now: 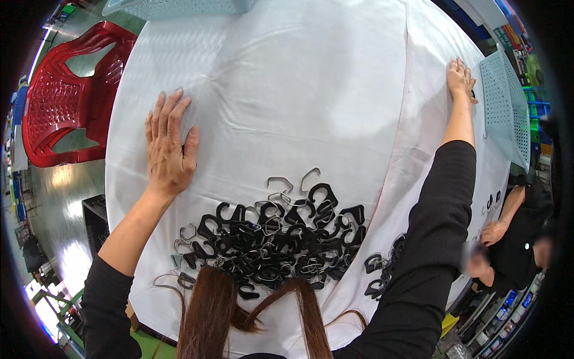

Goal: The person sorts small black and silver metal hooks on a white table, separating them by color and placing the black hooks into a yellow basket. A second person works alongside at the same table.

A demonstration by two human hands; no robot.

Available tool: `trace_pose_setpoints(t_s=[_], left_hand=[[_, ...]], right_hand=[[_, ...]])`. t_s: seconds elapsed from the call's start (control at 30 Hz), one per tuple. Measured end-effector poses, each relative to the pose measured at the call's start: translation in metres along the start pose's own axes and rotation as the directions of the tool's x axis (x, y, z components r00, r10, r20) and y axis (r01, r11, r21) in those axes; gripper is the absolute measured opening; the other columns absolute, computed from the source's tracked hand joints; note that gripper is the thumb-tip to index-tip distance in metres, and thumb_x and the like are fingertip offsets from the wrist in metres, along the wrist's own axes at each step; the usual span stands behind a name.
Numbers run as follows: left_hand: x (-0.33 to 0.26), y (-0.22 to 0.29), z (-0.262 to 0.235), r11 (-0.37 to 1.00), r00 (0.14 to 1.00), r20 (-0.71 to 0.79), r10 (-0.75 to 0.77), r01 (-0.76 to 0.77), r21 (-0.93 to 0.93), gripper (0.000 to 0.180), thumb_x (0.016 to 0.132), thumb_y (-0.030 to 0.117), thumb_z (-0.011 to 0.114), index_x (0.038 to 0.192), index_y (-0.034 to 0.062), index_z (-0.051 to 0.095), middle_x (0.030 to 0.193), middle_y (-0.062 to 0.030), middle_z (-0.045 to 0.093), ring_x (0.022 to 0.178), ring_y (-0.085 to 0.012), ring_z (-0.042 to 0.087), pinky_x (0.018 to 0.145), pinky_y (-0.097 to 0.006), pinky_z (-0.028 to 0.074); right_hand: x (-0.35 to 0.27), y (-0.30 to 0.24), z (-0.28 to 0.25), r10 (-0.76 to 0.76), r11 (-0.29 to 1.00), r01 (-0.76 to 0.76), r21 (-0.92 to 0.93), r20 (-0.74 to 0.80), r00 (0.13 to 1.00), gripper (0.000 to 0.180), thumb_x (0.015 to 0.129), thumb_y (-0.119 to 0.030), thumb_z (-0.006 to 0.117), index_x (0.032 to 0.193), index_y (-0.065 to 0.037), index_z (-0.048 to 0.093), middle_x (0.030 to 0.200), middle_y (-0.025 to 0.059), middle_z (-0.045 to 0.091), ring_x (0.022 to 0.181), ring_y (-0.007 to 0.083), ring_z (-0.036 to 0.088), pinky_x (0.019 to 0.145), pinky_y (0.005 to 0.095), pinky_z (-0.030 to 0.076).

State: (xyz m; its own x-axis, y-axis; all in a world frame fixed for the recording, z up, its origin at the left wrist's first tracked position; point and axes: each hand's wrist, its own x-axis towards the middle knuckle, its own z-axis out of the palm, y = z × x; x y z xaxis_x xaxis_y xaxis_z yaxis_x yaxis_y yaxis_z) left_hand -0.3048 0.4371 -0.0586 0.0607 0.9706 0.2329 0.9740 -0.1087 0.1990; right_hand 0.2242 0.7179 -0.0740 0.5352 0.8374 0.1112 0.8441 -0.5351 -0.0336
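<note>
The left hand (170, 143) lies palm down, fingers loosely spread and gripping nothing, on the white-covered desk (311, 90). The right hand (460, 82) reaches far out beside a pale blue basket (507, 107), its fingers unclenched; a small dark piece (473, 94) peeks out by its edge, too covered to identify, and whether they touch cannot be told. Nearer the body, between the forearms, is a tangled heap of black hook-shaped pieces (275, 239) mixed with bent silver wire hooks (280, 182); they overlap so much that single pieces deep inside cannot be picked out. Long brown hair (209, 311) hangs in front of the heap's lower edge and hides part of it. The right sleeve (439, 209) partly covers a smaller cluster of black pieces (375, 272). At the upper left, another blue basket (185, 7) is cut off by the frame, its inside out of sight. A red plastic chair (75, 99) stands left of the desk; at the right rim, a co-worker (517, 257) is only partly visible.
</note>
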Motion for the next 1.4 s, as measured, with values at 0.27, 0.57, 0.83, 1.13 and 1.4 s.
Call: trace_pose_setpoints(t_s=[0.27, 0.57, 0.83, 1.13, 1.4], left_hand=[[0.0, 0.002, -0.002, 1.0, 1.0, -0.016, -0.016, 0.016, -0.004, 0.045, 0.09, 0.027, 0.048, 0.132, 0.0128, 0.04, 0.141, -0.0055, 0.036, 0.135, -0.0316, 0.024, 0.109, -0.05, 0.016], [-0.006, -0.005, 0.012, 0.999, 0.994, -0.113, 0.009, -0.013, -0.036, 0.044, 0.091, 0.033, 0.049, 0.13, 0.0134, 0.042, 0.138, -0.0055, 0.039, 0.134, -0.0326, 0.025, 0.107, -0.054, 0.018], [0.01, -0.014, 0.019, 0.953, 0.978, -0.086, -0.189, 0.162, -0.257, 0.042, 0.092, 0.04, 0.046, 0.124, 0.0127, 0.05, 0.132, -0.0089, 0.047, 0.13, -0.0308, 0.034, 0.107, -0.049, 0.022], [0.025, 0.173, 0.037, 0.905, 0.956, 0.121, 0.266, -0.204, -0.374, 0.051, 0.096, 0.044, 0.031, 0.135, 0.0116, 0.041, 0.143, -0.0099, 0.036, 0.137, -0.0255, 0.023, 0.111, -0.047, 0.018], [-0.026, 0.274, 0.043, 0.595, 0.504, 0.318, 0.803, -0.656, -0.465, 0.055, 0.096, 0.047, 0.028, 0.139, 0.0141, 0.036, 0.148, -0.0082, 0.026, 0.14, -0.0232, 0.014, 0.113, -0.049, 0.009]], right_hand=[[-0.153, 0.073, -0.025, 0.002, 1.0, -0.004, -0.031, -0.042, 0.999, 0.052, 0.095, -0.043, 0.026, 0.142, -0.021, 0.032, 0.149, 0.0001, 0.027, 0.136, 0.0249, 0.026, 0.103, 0.0673, 0.015], [-0.396, 0.069, -0.13, -0.339, 0.941, 0.339, -0.017, -0.052, 0.939, 0.033, 0.077, -0.032, 0.064, 0.104, -0.012, 0.063, 0.105, 0.0041, 0.061, 0.1, 0.023, 0.057, 0.084, 0.0427, 0.04], [-0.468, 0.052, -0.114, -0.206, 0.977, 0.209, -0.027, 0.104, 0.973, 0.025, 0.075, -0.028, 0.066, 0.087, -0.008, 0.06, 0.082, 0.0079, 0.065, 0.071, 0.0259, 0.065, 0.069, 0.0422, 0.046], [-0.455, 0.096, -0.156, 0.009, 0.945, -0.032, 0.326, 0.072, 0.997, 0.022, 0.075, -0.025, 0.061, 0.08, -0.004, 0.067, 0.077, 0.0128, 0.068, 0.072, 0.0284, 0.066, 0.067, 0.0378, 0.05], [-0.43, 0.141, -0.181, 0.012, 0.894, -0.08, 0.44, 0.153, 0.988, 0.024, 0.074, -0.025, 0.06, 0.082, -0.004, 0.067, 0.076, 0.0103, 0.068, 0.074, 0.0262, 0.065, 0.071, 0.036, 0.049]])
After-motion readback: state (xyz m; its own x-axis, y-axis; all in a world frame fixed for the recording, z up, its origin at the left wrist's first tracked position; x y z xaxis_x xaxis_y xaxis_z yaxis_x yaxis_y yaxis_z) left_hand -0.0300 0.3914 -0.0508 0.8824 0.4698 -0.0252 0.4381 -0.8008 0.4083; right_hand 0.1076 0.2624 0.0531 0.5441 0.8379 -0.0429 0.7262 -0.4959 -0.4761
